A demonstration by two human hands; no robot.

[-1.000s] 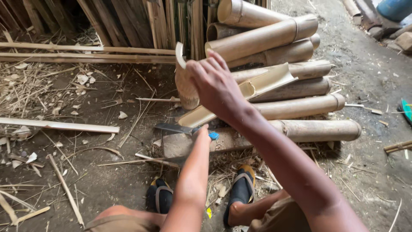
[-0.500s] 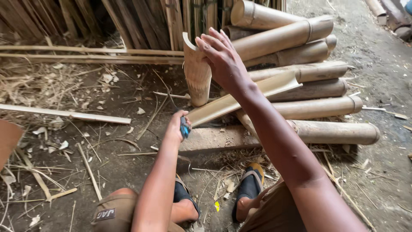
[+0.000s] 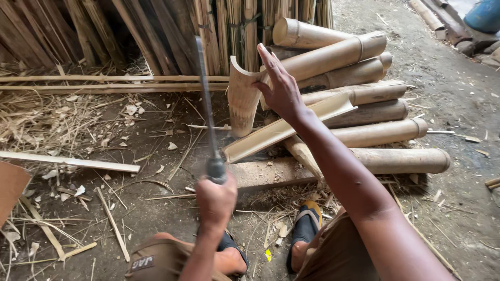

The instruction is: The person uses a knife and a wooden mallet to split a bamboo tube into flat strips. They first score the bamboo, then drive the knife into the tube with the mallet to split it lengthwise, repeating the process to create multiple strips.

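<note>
- While the head view looks down from above, the left hand sits at lower centre of the frame, its fingers wrapped tight around the handle of a long blade
- That blade rises from the fist toward the upper middle of the frame, nearly upright, and looks blurred
- Right of it, the right hand rests with spread, open fingers against the top edge of a curved split bamboo piece, steadying it rather than clasping it
- This split piece stands upright at centre of the frame, its lower end on the dirt beside a flat wooden block
- A long half-round bamboo slat leans across just under the right wrist, slanting from centre toward the right
- Behind, at upper right, whole bamboo poles lie stacked
- Thin bamboo strips and shavings litter the ground at left
- Two sandalled feet show at the bottom, below the block
</note>
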